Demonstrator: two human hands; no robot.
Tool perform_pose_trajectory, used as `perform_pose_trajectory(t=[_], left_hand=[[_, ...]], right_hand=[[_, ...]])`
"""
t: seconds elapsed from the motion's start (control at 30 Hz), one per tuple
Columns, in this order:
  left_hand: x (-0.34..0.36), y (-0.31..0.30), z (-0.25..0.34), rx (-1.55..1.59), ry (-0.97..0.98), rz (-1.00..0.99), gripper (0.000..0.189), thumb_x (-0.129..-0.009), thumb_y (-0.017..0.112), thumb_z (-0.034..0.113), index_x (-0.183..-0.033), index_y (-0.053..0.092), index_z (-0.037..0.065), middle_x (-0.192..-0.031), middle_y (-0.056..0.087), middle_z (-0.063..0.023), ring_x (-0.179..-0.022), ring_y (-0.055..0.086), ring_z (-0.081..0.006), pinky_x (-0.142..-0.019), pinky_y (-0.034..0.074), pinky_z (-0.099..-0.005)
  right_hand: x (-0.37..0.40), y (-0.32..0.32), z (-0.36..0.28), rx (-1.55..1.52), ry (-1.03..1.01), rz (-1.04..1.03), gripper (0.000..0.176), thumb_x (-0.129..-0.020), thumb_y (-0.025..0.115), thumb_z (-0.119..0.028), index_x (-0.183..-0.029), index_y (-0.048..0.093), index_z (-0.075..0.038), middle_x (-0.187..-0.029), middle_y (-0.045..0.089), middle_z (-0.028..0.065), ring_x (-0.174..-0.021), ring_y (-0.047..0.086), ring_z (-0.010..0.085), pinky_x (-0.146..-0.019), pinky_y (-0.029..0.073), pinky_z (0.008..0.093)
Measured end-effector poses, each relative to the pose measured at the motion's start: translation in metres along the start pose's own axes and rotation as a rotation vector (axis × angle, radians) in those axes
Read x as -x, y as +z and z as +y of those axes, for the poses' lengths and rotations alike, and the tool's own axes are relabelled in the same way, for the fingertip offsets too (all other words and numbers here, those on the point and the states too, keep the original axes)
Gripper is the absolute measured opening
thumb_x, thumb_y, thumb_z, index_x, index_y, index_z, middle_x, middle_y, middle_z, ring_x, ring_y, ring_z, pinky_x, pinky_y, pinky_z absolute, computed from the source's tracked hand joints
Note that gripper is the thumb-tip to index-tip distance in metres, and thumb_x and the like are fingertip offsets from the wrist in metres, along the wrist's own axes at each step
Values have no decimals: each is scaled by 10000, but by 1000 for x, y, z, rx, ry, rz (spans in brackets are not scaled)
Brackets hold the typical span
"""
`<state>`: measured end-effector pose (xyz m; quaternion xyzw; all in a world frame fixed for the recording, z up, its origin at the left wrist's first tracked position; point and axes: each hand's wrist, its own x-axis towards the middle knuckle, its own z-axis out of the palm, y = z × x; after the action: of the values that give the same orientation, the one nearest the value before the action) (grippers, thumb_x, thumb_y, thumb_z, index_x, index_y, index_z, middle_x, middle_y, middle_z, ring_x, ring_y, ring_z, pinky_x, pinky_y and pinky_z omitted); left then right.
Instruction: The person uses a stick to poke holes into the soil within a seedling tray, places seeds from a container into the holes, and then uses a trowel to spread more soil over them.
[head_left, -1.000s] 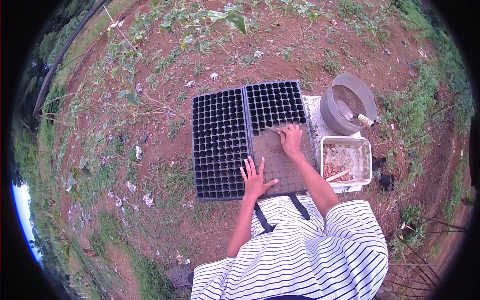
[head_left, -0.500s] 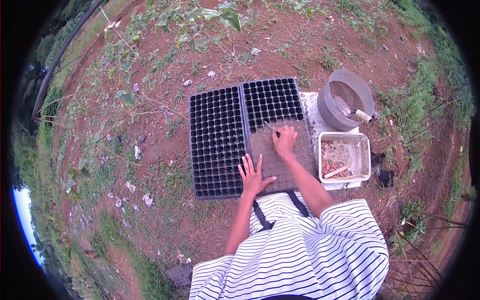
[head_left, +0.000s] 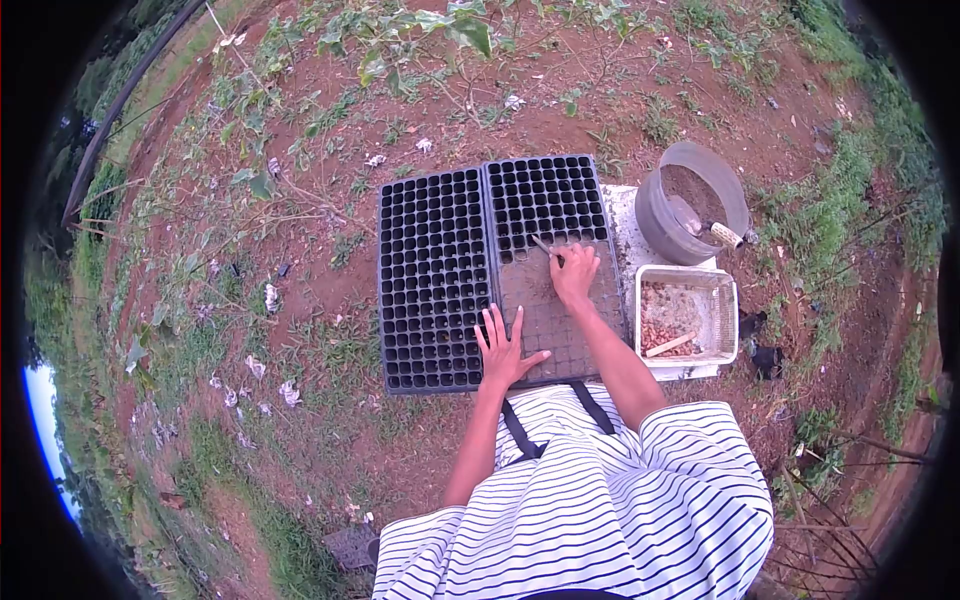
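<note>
Two black seedling trays lie side by side on the ground. The left tray has empty-looking cells. The right tray shows dark open cells at its far end, while brown soil fills its nearer part. My left hand rests with fingers spread over the soil-filled part, near the seam between the trays. Above the edge of the soil, my right hand is closed on a thin pointed stick, whose tip points toward the far left.
On a white board to the right stand a grey round tub with soil and a scoop-like object, and a white basket holding reddish-brown pieces and a flat stick. Leafy plants grow beyond the trays.
My right hand has moved slightly to the right with the stick. The left hand stays spread on the tray, and the view has shifted a little.
</note>
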<state>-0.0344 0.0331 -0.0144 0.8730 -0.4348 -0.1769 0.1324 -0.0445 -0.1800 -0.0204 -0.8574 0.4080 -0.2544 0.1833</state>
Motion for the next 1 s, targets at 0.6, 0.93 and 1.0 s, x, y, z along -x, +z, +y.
perform_pose_trajectory(t=[0.6, 0.93, 1.0], left_hand=[[0, -1, 1, -1, -8, -10, 1163, -712, 634, 747, -1562, 85, 174, -1562, -96, -310, -1450, -104, -466, -1099, -21, -673], [1, -4, 1, 7, 6, 12, 1145, -720, 619, 753, -1562, 93, 181, -1568, -83, -298, -1455, -101, -450, -1111, -18, -660], [1, -4, 1, 9, -3, -5, 1149, -718, 617, 758, -1562, 92, 181, -1568, -84, -297, -1455, -102, -449, -1110, -20, -660]], right_hand=[[-6, -14, -6, -67, -232, -140, 84, -791, 691, -146, -848, 753, -147, -877, 609, 17, -932, 511, 246, -821, 358, 404], [-5, -59, 37, -116, -327, -193, 104, -813, 692, -134, -885, 754, -175, -918, 643, -26, -888, 507, 224, -821, 363, 376], [-1, -66, 39, -117, -346, -198, 107, -808, 697, -134, -887, 755, -178, -922, 645, -31, -884, 508, 218, -819, 364, 371]])
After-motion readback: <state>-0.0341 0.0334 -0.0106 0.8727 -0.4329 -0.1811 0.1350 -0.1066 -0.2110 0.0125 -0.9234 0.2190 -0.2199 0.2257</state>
